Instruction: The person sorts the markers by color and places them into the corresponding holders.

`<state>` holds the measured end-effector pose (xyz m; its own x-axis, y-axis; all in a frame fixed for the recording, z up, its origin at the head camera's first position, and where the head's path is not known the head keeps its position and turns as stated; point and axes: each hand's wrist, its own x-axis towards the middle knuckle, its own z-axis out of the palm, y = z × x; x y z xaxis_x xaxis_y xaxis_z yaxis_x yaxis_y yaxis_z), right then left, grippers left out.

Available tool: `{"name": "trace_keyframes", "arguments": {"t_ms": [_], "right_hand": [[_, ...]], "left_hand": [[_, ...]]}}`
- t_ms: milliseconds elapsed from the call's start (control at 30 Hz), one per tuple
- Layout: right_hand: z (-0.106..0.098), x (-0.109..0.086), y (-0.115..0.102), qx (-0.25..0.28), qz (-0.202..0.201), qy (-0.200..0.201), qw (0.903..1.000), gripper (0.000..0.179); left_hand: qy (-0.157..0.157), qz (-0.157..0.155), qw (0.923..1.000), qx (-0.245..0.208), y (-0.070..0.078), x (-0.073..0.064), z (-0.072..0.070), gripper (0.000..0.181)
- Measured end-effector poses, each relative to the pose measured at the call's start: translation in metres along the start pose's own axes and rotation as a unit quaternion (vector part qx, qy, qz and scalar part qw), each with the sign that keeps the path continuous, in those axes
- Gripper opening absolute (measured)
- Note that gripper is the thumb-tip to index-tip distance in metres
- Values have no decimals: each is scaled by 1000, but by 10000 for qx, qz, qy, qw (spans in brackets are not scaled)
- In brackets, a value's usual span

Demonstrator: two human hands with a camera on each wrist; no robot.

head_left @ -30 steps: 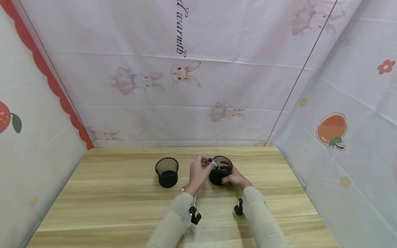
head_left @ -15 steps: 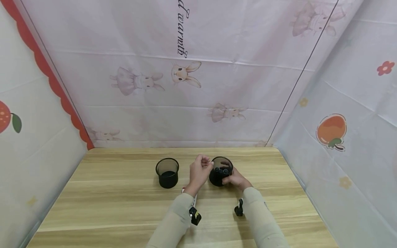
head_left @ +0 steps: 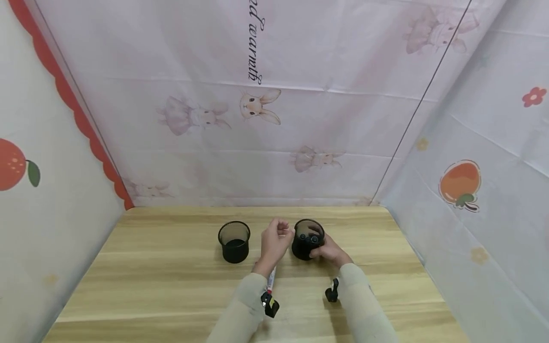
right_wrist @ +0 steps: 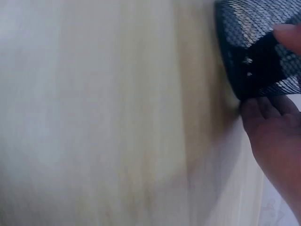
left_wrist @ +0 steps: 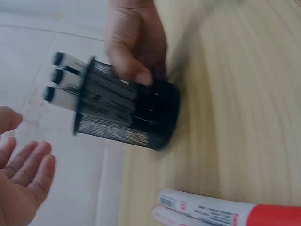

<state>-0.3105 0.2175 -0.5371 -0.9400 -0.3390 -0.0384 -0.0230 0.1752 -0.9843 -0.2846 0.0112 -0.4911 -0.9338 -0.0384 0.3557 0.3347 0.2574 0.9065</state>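
Observation:
My right hand [head_left: 327, 249] grips a black mesh pen holder [head_left: 302, 250] from its right side, thumb across its wall. Black-capped white markers [left_wrist: 66, 97] stand in it, caps poking above the rim in the left wrist view. Just left of that rim is my left hand [head_left: 275, 240], its fingers loosely bent with nothing between them. The right wrist view has the holder's mesh wall [right_wrist: 263, 61] with my right fingers [right_wrist: 270, 110] against it. White markers with red ends [left_wrist: 207, 207] lie on the table, partly hidden under my left forearm in the head view.
A second black mesh pen holder [head_left: 235, 252] stands to the left on the wooden table [head_left: 163, 267]. Printed cloth walls [head_left: 206, 176] rise behind and at both sides. A small black wrist camera [head_left: 270, 305] sits by my left sleeve.
A black-capped marker has left my left fingers and dropped into the holder. The right hand keeps its grip, and the head view has shifted slightly.

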Motion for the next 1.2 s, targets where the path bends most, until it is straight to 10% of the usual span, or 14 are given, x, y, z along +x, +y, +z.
{"name": "trace_keyframes", "arguments": {"t_ms": [200,500,1200], "right_hand": [[-3,-5,22,85,262,614,9977,101],[2,-19,19,-423,583,1301,9889,75],[31,-64,6,-1502,844,1567,9725,48]], "left_hand": [[-576,-88,9953,769,4,-7,-16,32],[-601,192,9885,1372,7,-14,-38,36],[428,1197,9766,1735,-10,-40,-77,35]]}}
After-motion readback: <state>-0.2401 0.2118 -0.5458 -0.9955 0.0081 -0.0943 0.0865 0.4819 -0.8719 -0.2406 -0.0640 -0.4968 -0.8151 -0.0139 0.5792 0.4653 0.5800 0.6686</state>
